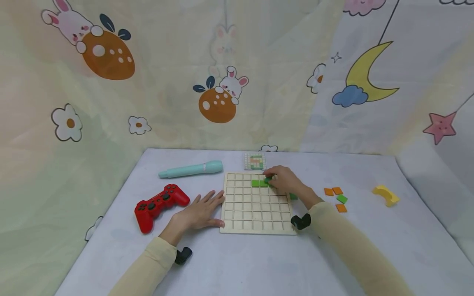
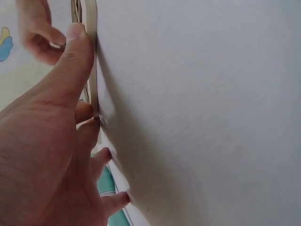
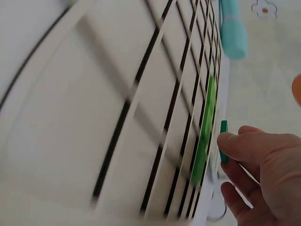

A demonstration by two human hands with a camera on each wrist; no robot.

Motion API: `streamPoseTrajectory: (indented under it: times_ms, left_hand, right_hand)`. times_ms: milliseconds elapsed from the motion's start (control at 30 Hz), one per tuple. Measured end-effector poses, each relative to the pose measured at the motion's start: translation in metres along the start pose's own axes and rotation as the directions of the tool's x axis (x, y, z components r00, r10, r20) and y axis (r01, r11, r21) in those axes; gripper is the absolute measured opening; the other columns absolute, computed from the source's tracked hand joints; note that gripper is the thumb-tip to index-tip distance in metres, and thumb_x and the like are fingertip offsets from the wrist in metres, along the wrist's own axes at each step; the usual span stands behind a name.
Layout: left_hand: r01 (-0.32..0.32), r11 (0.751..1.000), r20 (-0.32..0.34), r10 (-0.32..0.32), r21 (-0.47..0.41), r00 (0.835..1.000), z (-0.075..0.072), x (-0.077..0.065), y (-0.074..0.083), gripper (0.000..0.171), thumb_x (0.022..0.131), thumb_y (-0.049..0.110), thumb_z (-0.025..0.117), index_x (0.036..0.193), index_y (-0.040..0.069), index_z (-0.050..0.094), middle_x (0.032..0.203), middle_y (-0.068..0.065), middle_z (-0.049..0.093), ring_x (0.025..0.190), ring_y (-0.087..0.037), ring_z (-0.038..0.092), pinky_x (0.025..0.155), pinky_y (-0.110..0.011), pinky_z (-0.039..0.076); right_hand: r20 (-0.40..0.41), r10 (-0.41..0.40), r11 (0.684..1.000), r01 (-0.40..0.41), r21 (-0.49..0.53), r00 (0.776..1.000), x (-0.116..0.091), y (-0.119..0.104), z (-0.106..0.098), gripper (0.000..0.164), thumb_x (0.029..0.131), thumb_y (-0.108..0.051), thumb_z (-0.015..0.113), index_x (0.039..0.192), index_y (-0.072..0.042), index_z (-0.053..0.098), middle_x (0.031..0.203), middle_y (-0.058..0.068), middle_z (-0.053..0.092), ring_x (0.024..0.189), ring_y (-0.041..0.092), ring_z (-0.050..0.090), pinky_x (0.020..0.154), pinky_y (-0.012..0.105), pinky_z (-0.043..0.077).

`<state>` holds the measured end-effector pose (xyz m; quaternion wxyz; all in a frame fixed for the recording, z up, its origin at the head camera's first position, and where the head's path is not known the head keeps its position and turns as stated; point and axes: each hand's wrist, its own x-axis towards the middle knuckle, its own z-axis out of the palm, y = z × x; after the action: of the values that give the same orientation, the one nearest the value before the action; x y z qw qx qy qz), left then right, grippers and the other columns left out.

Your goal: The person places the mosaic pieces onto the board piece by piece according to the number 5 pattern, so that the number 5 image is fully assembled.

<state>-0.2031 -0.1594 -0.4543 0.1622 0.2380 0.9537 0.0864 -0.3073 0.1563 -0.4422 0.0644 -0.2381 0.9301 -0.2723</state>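
Note:
My right hand [image 1: 285, 180] pinches a small dark green tile [image 3: 224, 126] between thumb and fingers, above the far part of a pale wooden grid board [image 1: 242, 209]. Light green tiles [image 1: 259, 183] lie side by side in the second row from the far edge, just by the pinched tile. At the board's left side my left hand [image 1: 200, 211] rests with fingers spread. Its thumb [image 2: 77, 52] lies against the board's edge in the left wrist view. Another green piece [image 1: 293, 196] shows at the right edge, partly covered by the right wrist.
A small patterned card [image 1: 255, 161] lies behind the board. To the left are a red game controller [image 1: 161, 207] and a teal wand-shaped object [image 1: 192, 169]. On the right lie several loose orange and green tiles [image 1: 341, 199] and a yellow arch-shaped piece [image 1: 386, 195].

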Motion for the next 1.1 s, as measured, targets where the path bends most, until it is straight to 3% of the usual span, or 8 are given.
streamPoseTrajectory:
  times_ms: [233, 400, 600, 1100]
  left_hand:
    - [-0.011, 1.0, 0.004, 0.011, 0.01, 1.0, 0.003, 0.001, 0.001, 0.091, 0.085, 0.063, 0.059, 0.155, 0.019, 0.022, 0.165, 0.0, 0.013, 0.151, -0.031, 0.012, 0.118, -0.061, 0.017]
    - [-0.02, 1.0, -0.004, 0.02, 0.015, 1.0, 0.003, 0.002, 0.001, 0.09, 0.085, 0.064, 0.058, 0.155, 0.019, 0.022, 0.164, 0.001, 0.013, 0.151, -0.031, 0.012, 0.117, -0.061, 0.017]
    - [-0.01, 1.0, 0.007, 0.01, 0.027, 1.0, 0.002, 0.005, 0.003, 0.091, 0.084, 0.066, 0.057, 0.155, 0.021, 0.022, 0.164, 0.002, 0.013, 0.151, -0.029, 0.011, 0.118, -0.061, 0.017]
    - [0.019, 0.999, 0.018, -0.019, 0.039, 1.0, 0.001, 0.004, -0.001, 0.093, 0.083, 0.066, 0.058, 0.156, 0.022, 0.02, 0.165, 0.003, 0.012, 0.152, -0.028, 0.01, 0.118, -0.06, 0.017]
  right_hand:
    - [0.059, -0.075, 0.997, 0.075, 0.004, 0.995, 0.018, -0.036, 0.023, 0.035, 0.091, -0.005, 0.064, 0.125, -0.006, 0.065, 0.118, 0.008, 0.069, 0.113, 0.025, 0.062, 0.095, 0.041, 0.051]
    - [0.07, -0.059, 0.998, 0.06, -0.006, 0.996, 0.027, -0.051, 0.032, 0.034, 0.091, -0.004, 0.064, 0.124, -0.007, 0.066, 0.119, 0.007, 0.069, 0.114, 0.024, 0.062, 0.098, 0.041, 0.05]
    - [0.066, -0.048, 0.998, 0.051, -0.037, 0.997, 0.031, -0.05, 0.037, 0.032, 0.091, -0.005, 0.064, 0.122, -0.007, 0.067, 0.12, 0.007, 0.069, 0.113, 0.023, 0.062, 0.098, 0.04, 0.05]
    - [0.064, -0.024, 1.0, 0.024, 0.006, 0.998, 0.034, -0.049, 0.038, 0.032, 0.091, -0.007, 0.065, 0.122, -0.009, 0.067, 0.117, 0.006, 0.069, 0.11, 0.023, 0.063, 0.095, 0.04, 0.051]
